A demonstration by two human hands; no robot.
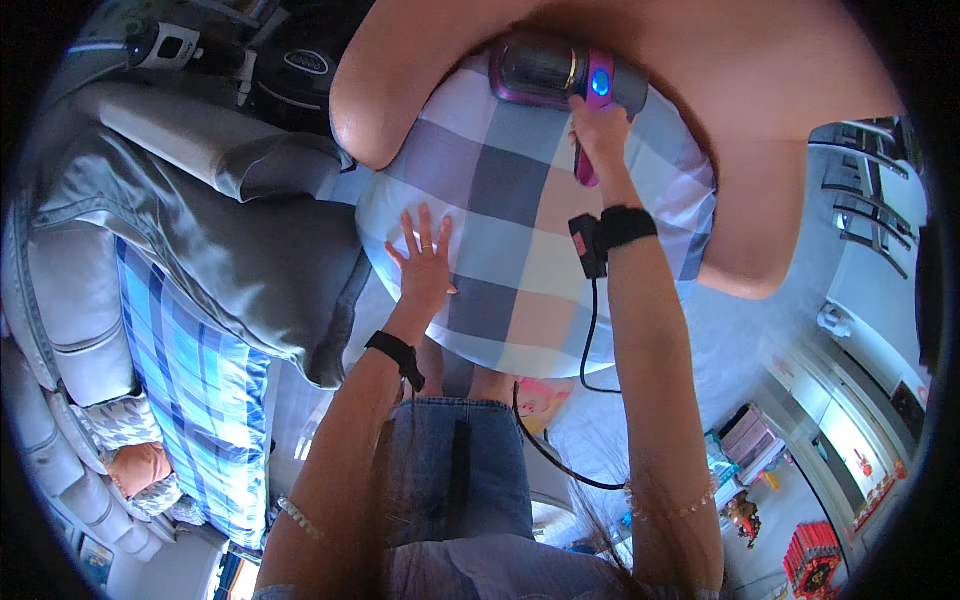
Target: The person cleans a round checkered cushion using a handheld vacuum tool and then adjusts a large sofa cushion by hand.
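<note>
My right hand (604, 131) grips the handle of a handheld vacuum cleaner (534, 71) with a dark body, magenta trim and a lit blue button. The vacuum rests at the far side of a round seat cushion (510, 251) in a checked cover, close against the backrest. That cushion fills a curved tan armchair (757, 180). On the cushion's left part lies my left hand (425, 274), palm down with fingers spread, holding nothing. A strap with a small black device (589, 244) and a cable is around my right wrist.
To the left, a dark grey cloth (255, 262) drapes over a grey sofa (75, 307). Beyond it are a blue plaid cover (202, 375) and an orange pillow (140, 469). A black round appliance (300, 71) stands at upper left. Dark metal racks (870, 210) and a red box (814, 559) are at right.
</note>
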